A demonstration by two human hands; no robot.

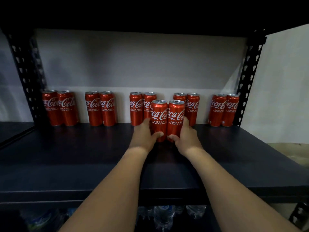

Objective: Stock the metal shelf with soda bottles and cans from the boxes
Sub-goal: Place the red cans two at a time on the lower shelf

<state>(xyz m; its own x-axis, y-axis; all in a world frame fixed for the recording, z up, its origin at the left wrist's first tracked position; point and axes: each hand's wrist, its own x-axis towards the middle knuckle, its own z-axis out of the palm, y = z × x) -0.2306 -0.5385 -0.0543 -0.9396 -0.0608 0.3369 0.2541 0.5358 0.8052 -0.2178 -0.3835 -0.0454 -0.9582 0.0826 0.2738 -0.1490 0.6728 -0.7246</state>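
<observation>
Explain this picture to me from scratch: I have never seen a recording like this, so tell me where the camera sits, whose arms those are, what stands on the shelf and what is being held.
There is no machine here. The single picture comes from a wide-angle camera worn on a person's head, looking forward and down, so the two bare arms reaching in from the bottom are that person's own.

The left hand grips one tall red Coca-Cola can and the right hand grips a second red Coca-Cola can. The two cans stand upright, side by side, on the dark metal shelf board.

Behind them, along the white back wall, ten more red cans of the same kind stand in five pairs with gaps between the pairs. Black perforated uprights frame the shelf. Below its front edge, clear plastic bottles show dimly on a lower level.
</observation>
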